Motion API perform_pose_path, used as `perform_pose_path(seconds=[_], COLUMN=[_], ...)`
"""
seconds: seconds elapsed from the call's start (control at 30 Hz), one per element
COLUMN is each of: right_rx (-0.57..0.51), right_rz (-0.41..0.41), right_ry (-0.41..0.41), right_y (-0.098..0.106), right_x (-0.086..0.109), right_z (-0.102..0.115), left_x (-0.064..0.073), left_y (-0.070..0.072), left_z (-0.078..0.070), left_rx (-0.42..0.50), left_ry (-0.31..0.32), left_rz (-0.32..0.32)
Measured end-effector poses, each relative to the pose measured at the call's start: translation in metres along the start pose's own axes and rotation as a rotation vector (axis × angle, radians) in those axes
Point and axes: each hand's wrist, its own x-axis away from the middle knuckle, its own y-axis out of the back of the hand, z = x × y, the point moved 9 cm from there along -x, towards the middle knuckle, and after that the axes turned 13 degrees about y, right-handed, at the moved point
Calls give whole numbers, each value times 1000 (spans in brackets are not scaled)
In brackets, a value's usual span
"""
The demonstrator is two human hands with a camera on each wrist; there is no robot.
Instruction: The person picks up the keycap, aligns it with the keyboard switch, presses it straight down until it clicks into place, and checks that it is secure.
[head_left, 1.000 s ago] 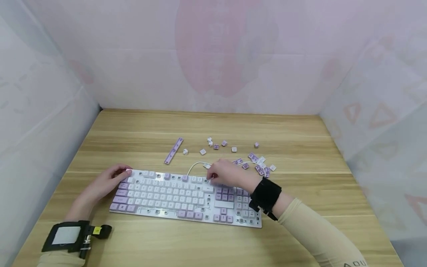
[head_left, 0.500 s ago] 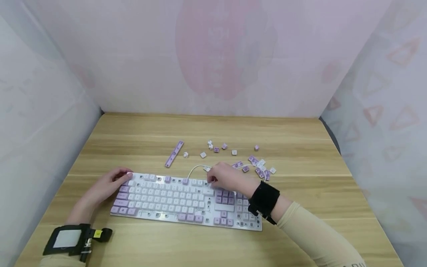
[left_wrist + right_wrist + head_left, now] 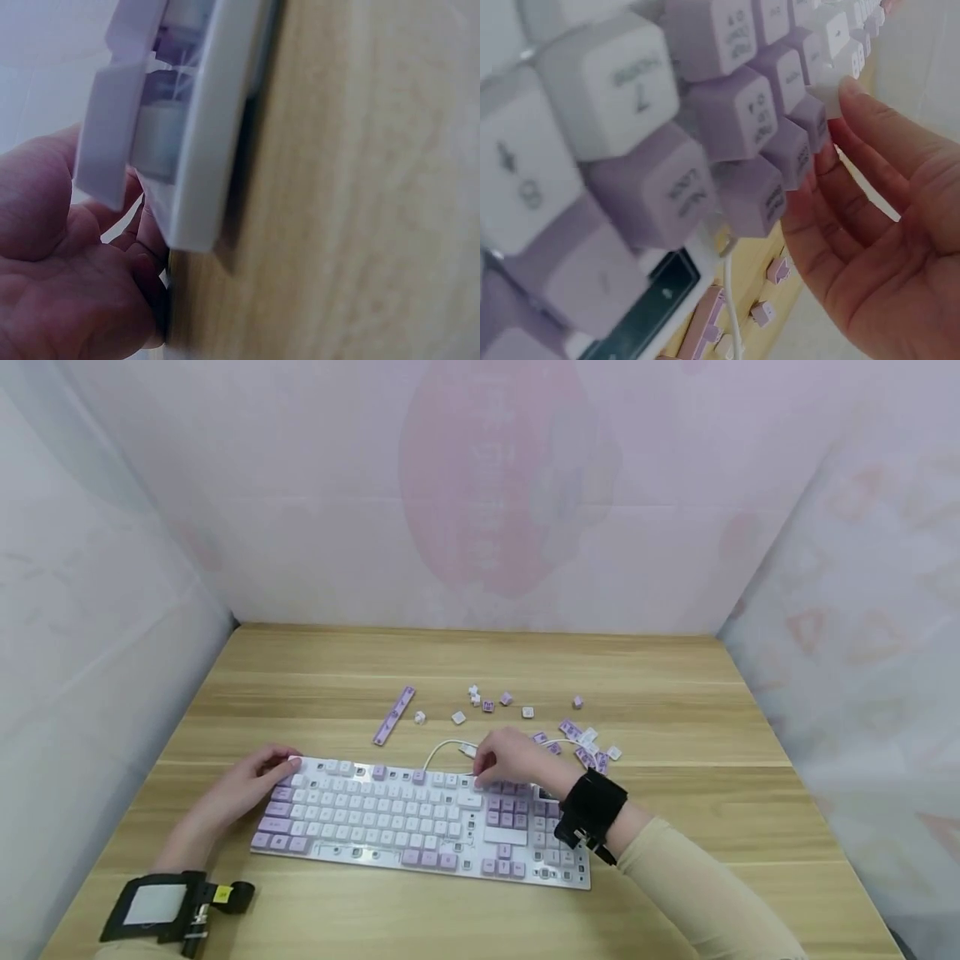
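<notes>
A white and lilac keyboard lies on the table, with bare switches showing where keycaps are absent. My left hand holds its far left corner, thumb on the top edge and fingers behind; the left wrist view shows lilac keycaps over the white case edge beside the palm. At the top row right of centre, my right hand reaches in with fingers bent. In the right wrist view its thumb and fingers pinch a white keycap beside lilac navigation keys.
Behind the keyboard lie a long lilac spacebar turned underside up, a loose white keycap among several others, and a heap of lilac keycaps at the right. A white cable loops from the back edge. Fabric walls enclose the table.
The head view has tilted, so the table sits lower in it. Both hands keep nearly the same places on the keyboard, with only a slight shift of the right fingers.
</notes>
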Motion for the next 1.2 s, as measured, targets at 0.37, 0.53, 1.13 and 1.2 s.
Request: perform_pose_path(seconds=[0.37,0.53,1.13,1.2], right_rx=[60,34,68,56], right_rz=[132,174,147,129], right_ry=[-149,-220,-235,-233], right_y=[2,-1,4,5], right_x=[-7,-6,-10,-10], right_z=[-7,-13,-5,-4], left_x=[-4,-4,-1,-1], left_y=[-1,-2,3,5], left_z=[-4,-5,-6,-6], left_rx=[10,7,19,19], left_ry=[-22,-33,-44,-46], left_rz=[-8,-9,2,-2])
